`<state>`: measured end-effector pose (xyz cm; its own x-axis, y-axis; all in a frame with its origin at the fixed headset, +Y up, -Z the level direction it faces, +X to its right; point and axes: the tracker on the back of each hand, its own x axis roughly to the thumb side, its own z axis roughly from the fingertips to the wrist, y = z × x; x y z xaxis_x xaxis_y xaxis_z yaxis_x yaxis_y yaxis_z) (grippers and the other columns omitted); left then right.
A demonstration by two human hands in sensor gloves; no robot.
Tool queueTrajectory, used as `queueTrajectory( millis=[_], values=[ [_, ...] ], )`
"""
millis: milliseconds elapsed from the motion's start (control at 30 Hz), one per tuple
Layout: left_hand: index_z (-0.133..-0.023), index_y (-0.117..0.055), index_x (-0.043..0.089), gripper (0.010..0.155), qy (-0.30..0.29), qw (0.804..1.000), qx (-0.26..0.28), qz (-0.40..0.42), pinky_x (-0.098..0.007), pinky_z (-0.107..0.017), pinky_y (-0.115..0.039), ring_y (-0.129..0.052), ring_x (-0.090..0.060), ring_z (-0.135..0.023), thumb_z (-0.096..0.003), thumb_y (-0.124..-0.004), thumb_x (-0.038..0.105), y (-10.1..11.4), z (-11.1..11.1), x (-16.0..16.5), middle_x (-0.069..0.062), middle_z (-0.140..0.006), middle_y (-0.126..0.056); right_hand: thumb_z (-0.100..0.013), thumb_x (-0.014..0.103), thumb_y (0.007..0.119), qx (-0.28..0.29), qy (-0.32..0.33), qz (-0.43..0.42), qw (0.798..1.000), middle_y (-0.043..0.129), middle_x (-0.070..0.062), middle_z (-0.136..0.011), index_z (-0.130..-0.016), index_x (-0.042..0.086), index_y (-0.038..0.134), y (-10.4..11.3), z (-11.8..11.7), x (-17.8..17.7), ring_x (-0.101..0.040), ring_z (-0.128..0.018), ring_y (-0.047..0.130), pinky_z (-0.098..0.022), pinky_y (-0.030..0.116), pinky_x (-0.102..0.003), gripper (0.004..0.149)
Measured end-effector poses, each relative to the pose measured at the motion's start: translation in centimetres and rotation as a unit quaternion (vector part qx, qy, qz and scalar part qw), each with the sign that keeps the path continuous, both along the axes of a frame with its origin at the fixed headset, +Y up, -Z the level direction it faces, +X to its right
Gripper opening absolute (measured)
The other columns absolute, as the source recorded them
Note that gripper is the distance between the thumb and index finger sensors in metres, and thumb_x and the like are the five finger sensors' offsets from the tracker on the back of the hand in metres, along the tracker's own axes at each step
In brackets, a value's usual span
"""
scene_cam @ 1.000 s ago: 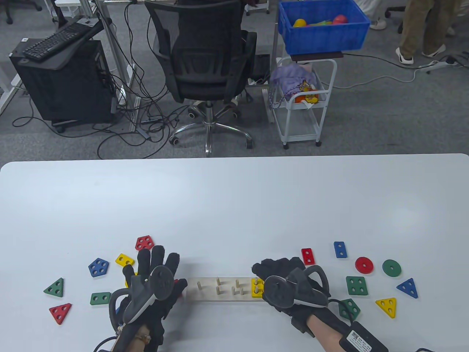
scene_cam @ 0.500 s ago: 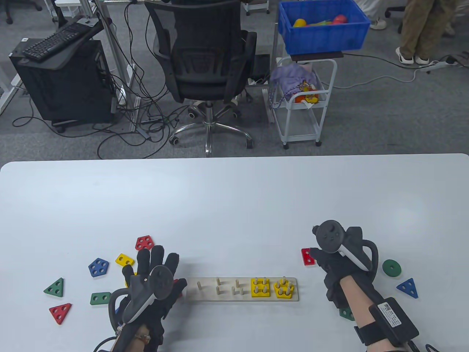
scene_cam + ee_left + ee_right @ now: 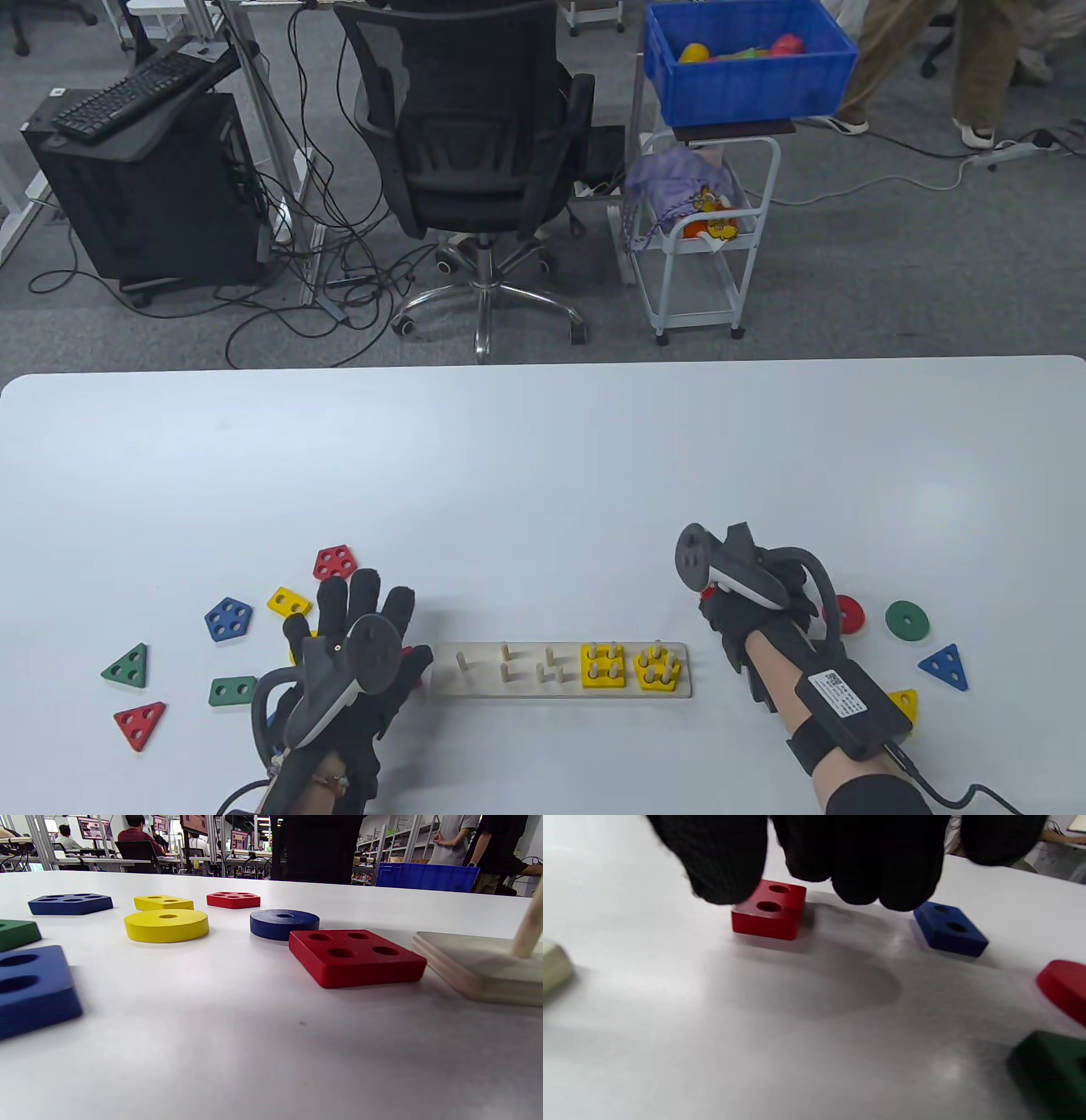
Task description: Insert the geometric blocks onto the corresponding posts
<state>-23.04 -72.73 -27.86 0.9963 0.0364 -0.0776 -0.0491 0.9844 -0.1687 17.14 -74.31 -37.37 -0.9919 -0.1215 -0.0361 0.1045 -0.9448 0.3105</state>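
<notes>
While hovering just above the red 2-hole rectangular wooden block (image 3: 768, 909): right hand (image 3: 755, 607), fingers loosely spread, pinching nothing.
Left hand (image 3: 356, 654) flat, fingers straight, beside the pale wooden peg board (image 3: 475, 679), near left.

The left hand (image 3: 356, 645) lies low over the tabletop (image 3: 543, 475), palm down, its fingers (image 3: 366, 598) straight and spread, pointing away from the person. The right hand (image 3: 747, 607) hovers with its forearm angled inward; its fingers (image 3: 882, 866) hang loosely curled, gripping nothing.
</notes>
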Motion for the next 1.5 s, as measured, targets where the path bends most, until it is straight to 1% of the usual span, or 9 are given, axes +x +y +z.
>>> queueTrajectory(
  millis=[400, 600, 733, 967, 1067, 1200, 1333, 1400, 1500],
  values=[
    [-0.107, -0.033, 0.055, 0.075, -0.003, 1.0, 0.0, 0.01, -0.061, -0.082, -0.02, -0.011, -0.021, -0.117, -0.037, -0.049, 0.074, 0.0, 0.0, 0.1, 0.018, -0.123, -0.012, -0.038, 0.037, 0.094, 0.049, 0.038, 0.047, 0.997, 0.091, -0.014, -0.081, -0.091, 0.014, 0.078, -0.5, -0.2, -0.9, -0.036, -0.062, 0.095, -0.051, 0.075, -0.062, 0.06],
    [-0.108, -0.036, 0.053, 0.073, -0.02, 0.995, -0.004, 0.094, -0.06, -0.082, -0.025, -0.015, -0.023, -0.117, -0.0388, -0.051, 0.073, 0.2, 0.3, 0.8, 0.016, -0.123, -0.015, -0.039, 0.036, 0.093, 0.113, 0.118, -0.043, 0.986, 0.089, -0.013, -0.083, -0.093, 0.014, 0.075, 3.4, 2.6, -2.0, -0.036, -0.065, 0.093, -0.052, 0.074, -0.063, 0.061],
    [-0.108, -0.036, 0.05, 0.073, -0.042, 0.975, -0.007, 0.218, -0.058, -0.083, -0.034, -0.025, -0.025, -0.118, -0.0412, -0.056, 0.07, 1.4, 0.6, 2.3, 0.013, -0.124, -0.021, -0.039, 0.037, 0.093, 0.168, 0.226, -0.114, 0.953, 0.088, -0.012, -0.084, -0.093, 0.015, 0.075, 6.9, 5.4, -4.6, -0.035, -0.065, 0.092, -0.052, 0.074, -0.062, 0.061],
    [-0.107, -0.05, 0.041, 0.066, -0.099, 0.867, -0.151, 0.465, -0.046, -0.076, -0.065, -0.08, -0.02, -0.101, -0.0454, -0.059, 0.062, 2.6, -0.7, 7.0, 0.006, -0.117, -0.059, -0.039, 0.038, 0.092, 0.224, 0.335, -0.209, 0.891, 0.088, -0.01, -0.085, -0.094, 0.017, 0.073, 10.3, 8.9, -9.5, -0.033, -0.067, 0.093, -0.052, 0.075, -0.062, 0.061],
    [-0.109, -0.046, 0.033, 0.075, -0.101, 0.798, -0.223, 0.55, -0.045, -0.074, -0.068, -0.084, -0.021, -0.097, -0.0438, -0.06, 0.067, 1.9, -1.5, 8.6, 0.003, -0.116, -0.062, -0.039, 0.038, 0.092, 0.243, 0.348, -0.237, 0.874, 0.088, -0.01, -0.085, -0.094, 0.017, 0.073, 10.8, 9.4, -10.5, -0.033, -0.067, 0.093, -0.052, 0.075, -0.062, 0.061],
    [-0.11, -0.041, 0.03, 0.079, -0.131, 0.763, -0.27, 0.573, -0.045, -0.075, -0.067, -0.082, -0.02, -0.1, -0.0439, -0.057, 0.071, 1.1, -2.3, 9.6, 0.002, -0.117, -0.059, -0.04, 0.039, 0.091, 0.261, 0.346, -0.29, 0.853, 0.088, -0.009, -0.085, -0.094, 0.017, 0.072, 11.0, 9.7, -11.1, -0.032, -0.067, 0.093, -0.052, 0.075, -0.061, 0.062],
    [-0.11, -0.04, 0.026, 0.075, -0.144, 0.654, -0.32, 0.67, -0.043, -0.076, -0.067, -0.087, -0.015, -0.095, -0.0481, -0.058, 0.065, 0.5, -2.5, 10.0, 0.004, -0.112, -0.067, -0.04, 0.04, 0.091, 0.282, 0.33, -0.335, 0.836, 0.087, -0.009, -0.085, -0.095, 0.017, 0.071, 10.6, 9.7, -11.0, -0.032, -0.067, 0.093, -0.052, 0.076, -0.06, 0.063],
    [-0.109, -0.042, 0.027, 0.075, -0.126, 0.672, -0.294, 0.668, -0.044, -0.077, -0.065, -0.087, -0.015, -0.095, -0.0471, -0.064, 0.064, 0.4, -2.6, 9.6, 0.005, -0.111, -0.069, -0.041, 0.039, 0.09, 0.266, 0.323, -0.35, 0.838, 0.086, -0.008, -0.087, -0.096, 0.017, 0.07, 10.4, 9.3, -10.8, -0.032, -0.07, 0.092, -0.053, 0.075, -0.061, 0.063],
    [-0.107, -0.049, 0.032, 0.076, -0.091, 0.758, -0.194, 0.616, -0.045, -0.076, -0.065, -0.089, -0.013, -0.092, -0.0413, -0.073, 0.063, 0.9, -2.9, 8.2, 0.009, -0.108, -0.073, -0.042, 0.042, 0.089, 0.24, 0.303, -0.361, 0.849, 0.082, -0.012, -0.093, -0.1, 0.016, 0.065, 9.7, 8.8, -9.8, -0.036, -0.077, 0.088, -0.055, 0.072, -0.064, 0.067]
  ],
)
